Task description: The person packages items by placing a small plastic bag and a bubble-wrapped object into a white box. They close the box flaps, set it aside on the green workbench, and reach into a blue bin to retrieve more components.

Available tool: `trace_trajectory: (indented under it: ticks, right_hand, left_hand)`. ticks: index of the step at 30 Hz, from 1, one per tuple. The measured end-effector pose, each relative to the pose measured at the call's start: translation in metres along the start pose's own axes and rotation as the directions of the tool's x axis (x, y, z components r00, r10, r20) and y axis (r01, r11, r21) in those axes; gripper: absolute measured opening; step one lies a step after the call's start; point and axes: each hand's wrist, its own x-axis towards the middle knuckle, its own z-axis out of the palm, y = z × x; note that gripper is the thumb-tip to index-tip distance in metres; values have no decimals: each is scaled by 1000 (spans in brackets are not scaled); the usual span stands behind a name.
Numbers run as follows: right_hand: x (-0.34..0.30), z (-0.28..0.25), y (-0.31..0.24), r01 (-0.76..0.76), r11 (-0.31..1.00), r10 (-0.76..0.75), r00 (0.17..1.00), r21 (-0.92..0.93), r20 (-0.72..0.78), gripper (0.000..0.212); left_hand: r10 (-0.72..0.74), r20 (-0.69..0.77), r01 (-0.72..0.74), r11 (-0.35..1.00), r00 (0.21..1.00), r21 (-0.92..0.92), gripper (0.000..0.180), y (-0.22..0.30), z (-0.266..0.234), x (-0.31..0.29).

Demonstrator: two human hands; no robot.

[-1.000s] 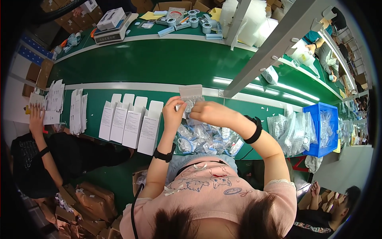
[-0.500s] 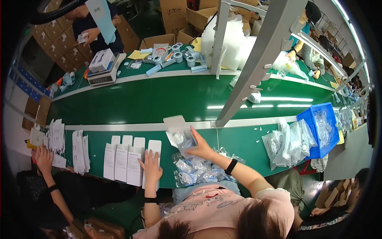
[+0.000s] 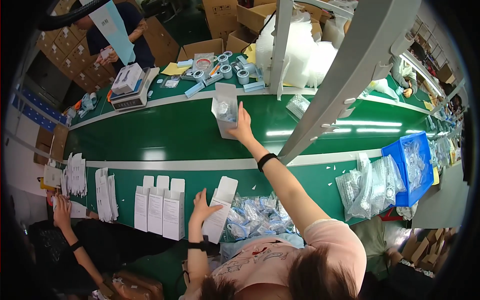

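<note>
My right hand (image 3: 242, 126) is stretched out over the green conveyor belt (image 3: 165, 135), gripping an open white box (image 3: 227, 131) by its side. Clear plastic with something small in it shows inside that box. Nearer to me, my left hand (image 3: 200, 209) has its thumb on another white box (image 3: 218, 220), which tilts with its flap up. Three more white boxes (image 3: 173, 215) with raised flaps stand in a row to the left. Beside the tilted box lies a pile of clear bags (image 3: 262, 215) holding blue-and-white items.
A blue crate (image 3: 407, 195) and bubble-wrap pouches (image 3: 367, 192) are at the right. Stacks of flat white cartons (image 3: 104, 195) lie left, near a co-worker's hand (image 3: 62, 210). A metal post (image 3: 345, 85) slants across the belt. Tape rolls (image 3: 243, 76) and a scale (image 3: 132, 97) stand beyond.
My right hand has carried its box away from me, from the near table to over the belt. My left hand has shifted the end box of the row rightward, toward the bags.
</note>
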Motion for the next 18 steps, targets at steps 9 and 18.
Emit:
trace_trajectory:
  ticks: [9,18]
  right_hand:
    - [-78,-223,-76,-14,894,404,457,-448,793,36]
    - [44,-184,116,15,916,-29,999,-401,-28,48]
  left_hand:
    - [234,144,-125,839,961,-530,81,-23,11,3]
    - [506,-315,-550,833,803,-66,87,101,-20,-15]
